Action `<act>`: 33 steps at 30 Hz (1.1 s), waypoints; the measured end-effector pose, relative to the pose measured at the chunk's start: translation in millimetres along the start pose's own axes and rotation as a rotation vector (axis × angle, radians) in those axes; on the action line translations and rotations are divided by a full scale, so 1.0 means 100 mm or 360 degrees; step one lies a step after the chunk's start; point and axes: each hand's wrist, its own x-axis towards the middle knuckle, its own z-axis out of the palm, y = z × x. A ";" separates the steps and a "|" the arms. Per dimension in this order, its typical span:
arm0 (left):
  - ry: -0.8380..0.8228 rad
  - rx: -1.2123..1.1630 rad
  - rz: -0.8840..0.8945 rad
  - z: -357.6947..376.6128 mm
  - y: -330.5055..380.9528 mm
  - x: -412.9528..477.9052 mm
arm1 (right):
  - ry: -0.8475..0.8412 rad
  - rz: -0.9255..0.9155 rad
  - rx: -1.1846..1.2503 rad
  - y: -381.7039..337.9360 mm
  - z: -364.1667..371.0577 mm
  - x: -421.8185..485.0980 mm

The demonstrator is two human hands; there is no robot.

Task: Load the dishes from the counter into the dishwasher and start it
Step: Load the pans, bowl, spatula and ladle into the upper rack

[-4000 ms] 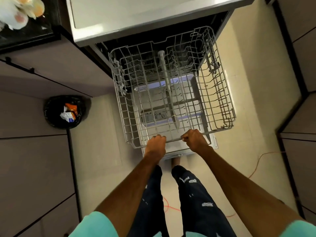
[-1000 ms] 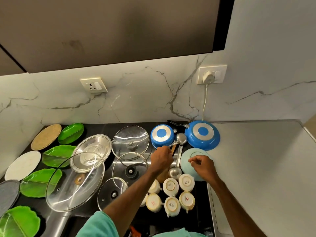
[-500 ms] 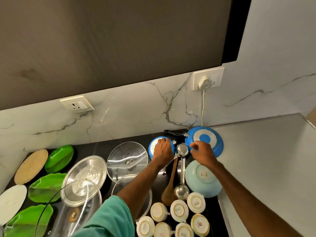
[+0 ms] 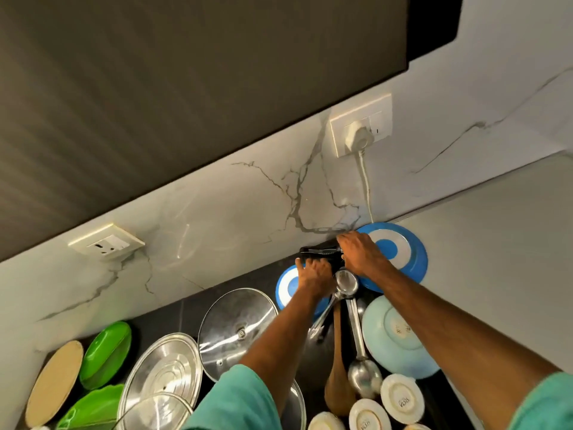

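"VISTA" on base of upturned white cup, same on neighbouring cup

Counter layout from where I stand: big pan far right against wall, small pan just left of it, handle between them at far edge. My left hand over small pan, right hand over handle's right end. Ladles run nearward from there, bowl right of them, cups nearest. Lids left of ladles, plates further left.

Ridged steel lid lower left, clear glass lid, glossy green plastic plates, wooden spoon, shiny metal ladle, glossy black desk, smooth veined marble wall
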 end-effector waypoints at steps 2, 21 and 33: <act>-0.0019 0.0024 -0.0016 -0.02 0.01 0.06 | -0.0082 0.0042 -0.0154 0.01 0.06 0.06; 0.0142 -0.0013 0.0012 -0.16 -0.07 0.14 | 0.0053 0.0263 -0.0405 0.01 -0.04 0.12; 0.0450 -0.0205 0.0122 -0.40 -0.25 -0.28 | 0.0484 0.0305 -0.0093 0.43 -0.50 -0.47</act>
